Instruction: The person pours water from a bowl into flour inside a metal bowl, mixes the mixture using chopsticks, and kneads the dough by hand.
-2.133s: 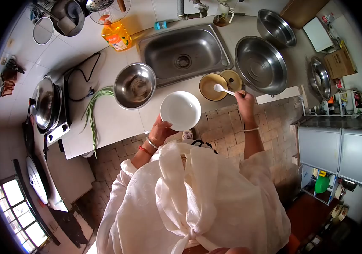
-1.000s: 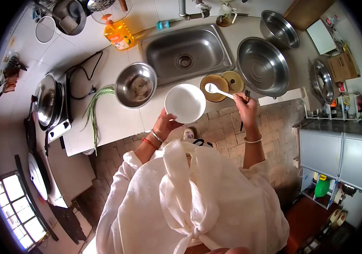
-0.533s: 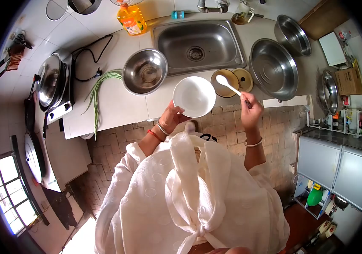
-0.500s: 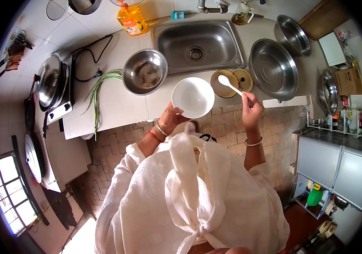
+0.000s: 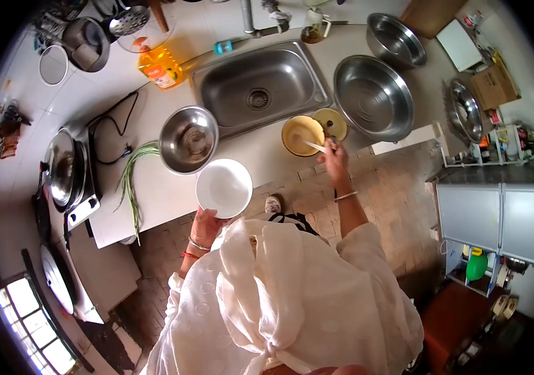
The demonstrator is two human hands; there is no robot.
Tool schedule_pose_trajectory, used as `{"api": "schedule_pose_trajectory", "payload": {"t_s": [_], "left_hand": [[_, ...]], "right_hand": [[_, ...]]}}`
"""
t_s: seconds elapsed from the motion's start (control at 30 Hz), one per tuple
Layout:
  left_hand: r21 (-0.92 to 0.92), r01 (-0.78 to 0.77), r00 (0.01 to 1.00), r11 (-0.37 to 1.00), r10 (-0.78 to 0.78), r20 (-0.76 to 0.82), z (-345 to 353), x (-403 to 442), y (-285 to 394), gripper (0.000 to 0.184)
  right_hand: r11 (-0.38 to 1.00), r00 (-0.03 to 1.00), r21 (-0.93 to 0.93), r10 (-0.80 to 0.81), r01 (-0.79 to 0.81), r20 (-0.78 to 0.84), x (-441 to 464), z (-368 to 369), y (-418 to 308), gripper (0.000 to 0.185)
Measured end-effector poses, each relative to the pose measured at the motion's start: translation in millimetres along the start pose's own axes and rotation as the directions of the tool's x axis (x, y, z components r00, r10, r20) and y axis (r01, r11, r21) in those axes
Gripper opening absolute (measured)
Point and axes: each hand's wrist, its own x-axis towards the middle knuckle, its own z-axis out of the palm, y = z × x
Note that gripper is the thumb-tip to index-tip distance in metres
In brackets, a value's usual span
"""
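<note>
My left hand (image 5: pixel 207 226) grips the rim of a white bowl (image 5: pixel 224 186), fingers closed at its near edge. The bowl is just in front of the counter's edge, with no contents visible. In my right hand (image 5: pixel 336 159) is the handle of a white spoon (image 5: pixel 314 146). Its head dips into a small yellow pot (image 5: pixel 286 129), where it is hard to make out. Touching or nearly touching that pot on the right lies a round yellow lid (image 5: pixel 336 122). A steel bowl (image 5: pixel 182 134) stands on the counter beyond the white bowl.
Behind the pot is a steel sink (image 5: pixel 199 94). Large steel basins (image 5: pixel 376 103) occupy the right side. Long green beans (image 5: pixel 131 181) lie left of the steel bowl, near a stove (image 5: pixel 86 209) with a lidded pan. An orange-yellow bottle (image 5: pixel 161 67) stands at the back.
My right hand has lowered the spoon from above the pot into it. My left hand and the white bowl have shifted left and nearer my body. The view has turned slightly.
</note>
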Motion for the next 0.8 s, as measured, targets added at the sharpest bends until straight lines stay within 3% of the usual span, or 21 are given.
{"api": "schedule_pose_trajectory", "payload": {"t_s": [0.07,0.2,0.27,0.3,0.37,0.53,0.57,0.63,0.67,0.8], "left_hand": [[-0.028,-0.015,0.998,0.999,0.014,-0.064,-4,-9,2,0.066],[-0.118,-0.088,0.99,0.989,0.074,-0.123,-4,-35,10,0.067],[-0.109,-0.094,0.992,0.99,0.084,-0.096,-11,-48,15,0.068],[-0.104,-0.081,0.995,0.991,0.074,-0.07,-16,-53,17,0.069],[-0.13,-0.127,0.99,0.983,0.119,-0.074,-21,-61,20,0.07],[-0.172,-0.207,0.973,0.963,0.185,-0.137,-55,-80,9,0.072],[-0.18,-0.228,0.964,0.957,0.196,-0.177,-59,-84,7,0.07],[-0.191,-0.279,0.937,0.941,0.223,-0.267,-68,-99,5,0.066],[-0.191,-0.296,0.925,0.936,0.231,-0.3,-72,-107,7,0.066],[-0.256,-0.373,0.883,0.892,0.257,-0.392,-96,-136,9,0.063]], "right_hand": [[1.0,0.997,0.013,0.027,-0.026,-0.069,9,-15,19,0.025],[0.975,0.997,-0.209,-0.072,0.078,0.036,34,-32,36,0.037],[0.977,0.988,-0.182,0.13,-0.114,0.078,62,-30,48,0.042],[0.901,0.904,-0.199,0.412,-0.386,0.114,78,-29,43,0.045],[0.915,0.902,-0.219,0.381,-0.338,0.203,74,-13,20,0.041],[0.918,0.954,-0.396,0.148,-0.033,0.262,69,11,19,0.035],[0.953,0.967,-0.303,0.059,0.019,0.247,56,17,20,0.034],[0.949,0.922,-0.305,0.049,0.076,0.383,34,33,14,0.03],[0.968,0.905,-0.189,-0.072,0.164,0.419,18,47,13,0.025],[0.99,0.792,-0.112,-0.002,0.088,0.611,-58,120,-16,0.015]]}}
